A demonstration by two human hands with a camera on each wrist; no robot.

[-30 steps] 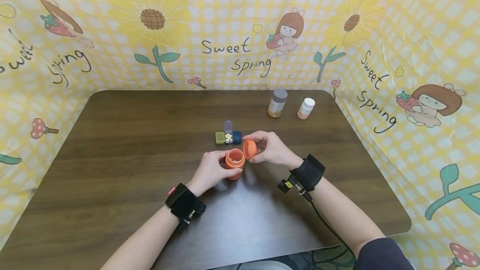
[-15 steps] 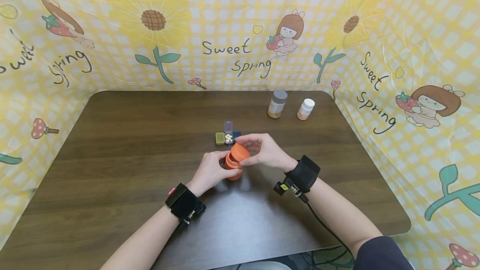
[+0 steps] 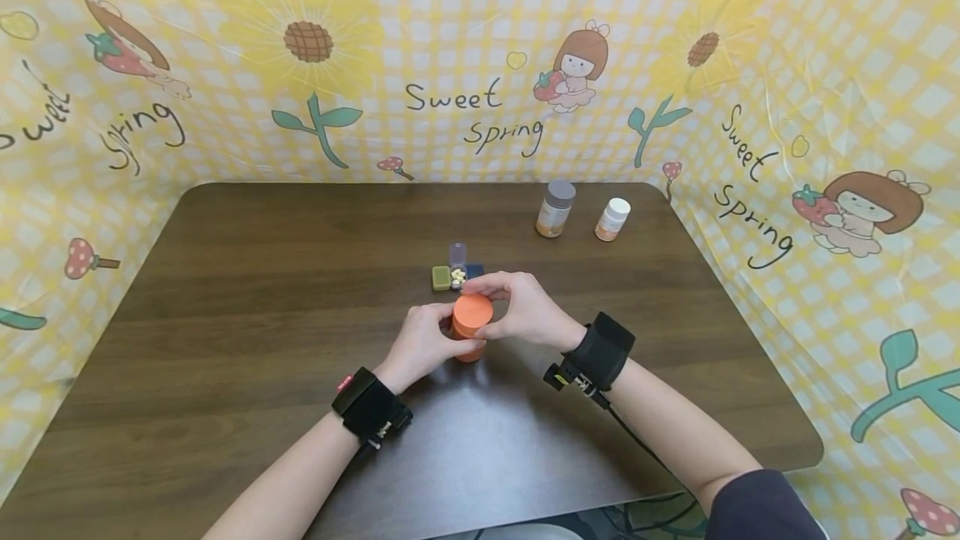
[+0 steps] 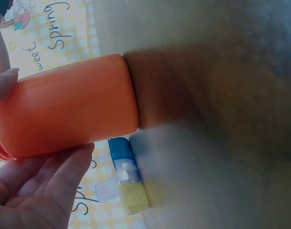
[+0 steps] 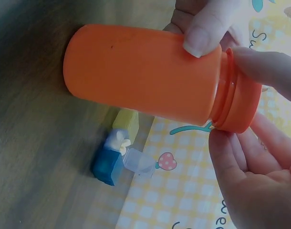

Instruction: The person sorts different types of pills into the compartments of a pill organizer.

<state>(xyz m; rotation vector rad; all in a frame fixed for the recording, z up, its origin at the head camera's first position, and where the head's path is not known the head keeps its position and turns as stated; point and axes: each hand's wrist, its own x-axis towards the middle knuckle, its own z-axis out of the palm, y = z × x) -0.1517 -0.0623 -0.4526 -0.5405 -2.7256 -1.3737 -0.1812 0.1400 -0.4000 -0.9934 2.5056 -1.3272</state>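
An orange pill bottle [image 5: 140, 74] stands upright on the wooden table. My left hand [image 3: 422, 344] grips its body, thumb on the near side and fingers around the far side. On the bottle's mouth sits the orange cap [image 3: 473, 312], which my right hand [image 3: 525, 309] pinches by its rim between thumb and fingers. Just behind the bottle lies a small pill organizer with a yellow-green compartment [image 4: 134, 198], a clear one with its lid raised and pale pills [image 3: 458, 277] inside, and a blue compartment [image 5: 107, 165]. In the head view my right fingers partly cover the blue one.
A grey-capped bottle [image 3: 555, 209] and a smaller white-capped bottle [image 3: 612, 219] stand at the table's back right. Patterned yellow cloth [image 3: 465, 40] hangs behind and beside the table [image 3: 247, 290]. A cable [image 3: 645, 440] runs along my right forearm.
My right hand has brought the orange cap leftward from beside the bottle and laid it over the mouth. The left hand has kept its grip on the bottle in the same spot.
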